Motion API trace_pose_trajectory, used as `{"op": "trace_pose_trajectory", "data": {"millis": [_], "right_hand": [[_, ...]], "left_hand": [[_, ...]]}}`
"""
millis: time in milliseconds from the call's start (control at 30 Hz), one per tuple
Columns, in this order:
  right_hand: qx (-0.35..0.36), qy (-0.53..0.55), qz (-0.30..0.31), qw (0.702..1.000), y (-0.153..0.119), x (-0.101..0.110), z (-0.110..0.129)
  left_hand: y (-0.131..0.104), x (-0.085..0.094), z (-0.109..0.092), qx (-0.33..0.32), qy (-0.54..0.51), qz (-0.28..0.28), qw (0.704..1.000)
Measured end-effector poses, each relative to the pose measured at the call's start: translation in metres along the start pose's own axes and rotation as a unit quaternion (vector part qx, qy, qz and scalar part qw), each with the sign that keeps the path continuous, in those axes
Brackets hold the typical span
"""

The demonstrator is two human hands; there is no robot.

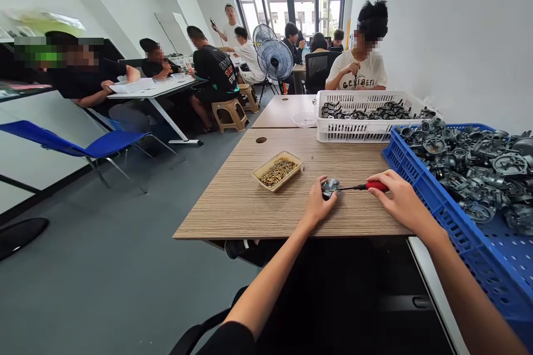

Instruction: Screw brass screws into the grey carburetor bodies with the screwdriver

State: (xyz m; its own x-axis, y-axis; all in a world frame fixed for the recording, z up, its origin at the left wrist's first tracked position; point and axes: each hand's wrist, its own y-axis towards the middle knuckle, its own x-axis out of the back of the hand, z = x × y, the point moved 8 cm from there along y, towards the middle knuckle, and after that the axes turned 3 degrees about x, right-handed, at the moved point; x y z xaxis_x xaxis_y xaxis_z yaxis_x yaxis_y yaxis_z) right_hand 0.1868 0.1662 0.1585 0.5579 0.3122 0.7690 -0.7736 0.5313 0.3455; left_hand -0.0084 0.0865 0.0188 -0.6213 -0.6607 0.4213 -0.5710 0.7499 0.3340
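Observation:
My left hand (320, 203) grips a small grey metal part (330, 186) on the wooden table (233, 199), fingers wrapped round its left and near sides. My right hand (393, 195) is closed round the red handle of a screwdriver (376, 185). The screwdriver lies nearly level, and its dark shaft points left, with the tip at the right side of the metal part. To the left of my left hand stands a cream tray (261, 180) holding several small brass-coloured pieces. A few tiny pieces lie on the table just right of that tray.
At the right, a blue crate (443, 208) holds several metal parts. A white crate (350, 132) of similar parts stands at the table's far side, with a person (360, 66) behind it. Other people sit further off, near fans (275, 59). A blue chair (110, 144) is at the left.

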Motion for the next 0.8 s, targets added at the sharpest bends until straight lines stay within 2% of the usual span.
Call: {"op": "trace_pose_trajectory", "data": {"millis": [267,500,800], "right_hand": [[0.01,0.003,-0.018,1.0,-0.001,-0.002,0.01],[0.012,0.008,-0.033,0.999,0.001,-0.006,0.005],[-0.031,-0.009,0.028,0.999,-0.005,-0.011,0.0]], "left_hand": [[0.003,-0.004,0.003,0.001,0.041,0.009,0.999],[0.005,-0.008,0.005,0.001,-0.002,0.041,0.999],[0.005,-0.008,0.005,-0.011,-0.005,0.038,0.999]]}}
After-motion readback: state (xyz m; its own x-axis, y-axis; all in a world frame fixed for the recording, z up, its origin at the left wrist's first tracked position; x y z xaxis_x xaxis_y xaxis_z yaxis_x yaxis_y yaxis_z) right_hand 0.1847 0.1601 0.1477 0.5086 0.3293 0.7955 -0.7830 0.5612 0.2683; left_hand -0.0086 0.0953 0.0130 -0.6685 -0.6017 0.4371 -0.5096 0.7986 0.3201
